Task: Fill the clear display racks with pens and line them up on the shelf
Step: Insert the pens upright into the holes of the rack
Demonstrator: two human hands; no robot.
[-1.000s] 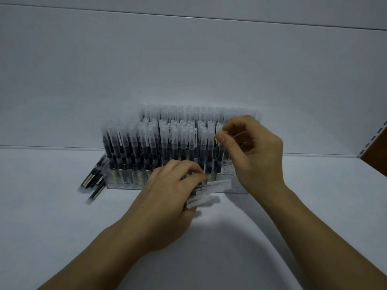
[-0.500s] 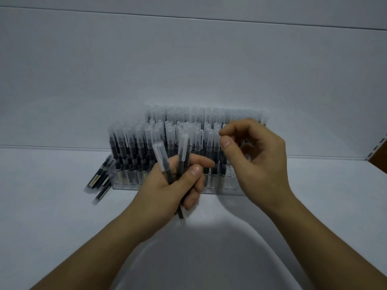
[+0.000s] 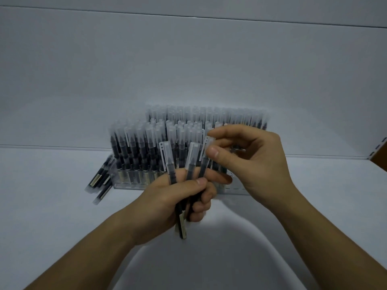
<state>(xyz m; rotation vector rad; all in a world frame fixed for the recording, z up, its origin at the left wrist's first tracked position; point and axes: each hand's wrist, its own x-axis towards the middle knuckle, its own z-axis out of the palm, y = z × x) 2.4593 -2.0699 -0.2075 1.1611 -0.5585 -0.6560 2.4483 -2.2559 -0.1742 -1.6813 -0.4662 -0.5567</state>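
A clear display rack (image 3: 134, 184) stands on the white shelf (image 3: 52, 206), packed with upright black pens with frosted caps. A second full rack (image 3: 209, 114) stands behind it against the back wall. My left hand (image 3: 167, 204) grips three black pens (image 3: 170, 164) upright in front of the rack. My right hand (image 3: 251, 162) pinches the frosted cap of the rightmost of those pens (image 3: 206, 151) between thumb and forefinger. The right end of the front rack is hidden behind my hands.
Several loose pens (image 3: 100, 181) lie on the shelf at the left end of the front rack. A white back wall (image 3: 188, 59) rises behind the racks. A perforated shelf upright (image 3: 377, 147) shows at the far right.
My left hand lifted the bundle of pens from lying flat to upright. My right hand left the rack's pen tops and took the cap of the rightmost held pen.
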